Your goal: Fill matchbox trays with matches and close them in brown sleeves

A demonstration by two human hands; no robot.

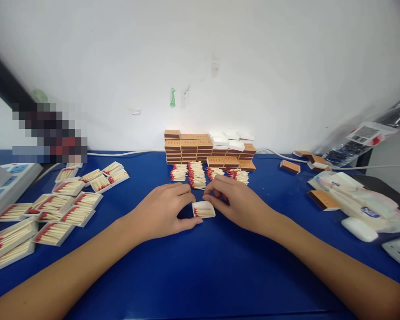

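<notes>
On the blue table in front of me is a small white matchbox tray (204,210) with some red-tipped matches in it. My left hand (165,209) is around its left end, thumb at the near edge and fingers at the far side. My right hand (231,200) is curled over the tray's far right corner, fingertips pinched together; whatever they hold is hidden. Just beyond my hands lie loose piles of matches (196,174), heads mostly to the left. Behind them, stacked matchbox covers (189,149) stand against the wall, with several empty white trays (221,140) on top.
Match-filled trays (55,232) spread over the left side, near a white power strip (11,182). At right are loose matchbox covers (290,166), a tissue pack (360,204), a white case (359,229) and a leaning bottle (366,133). A white cable (126,154) runs along the wall.
</notes>
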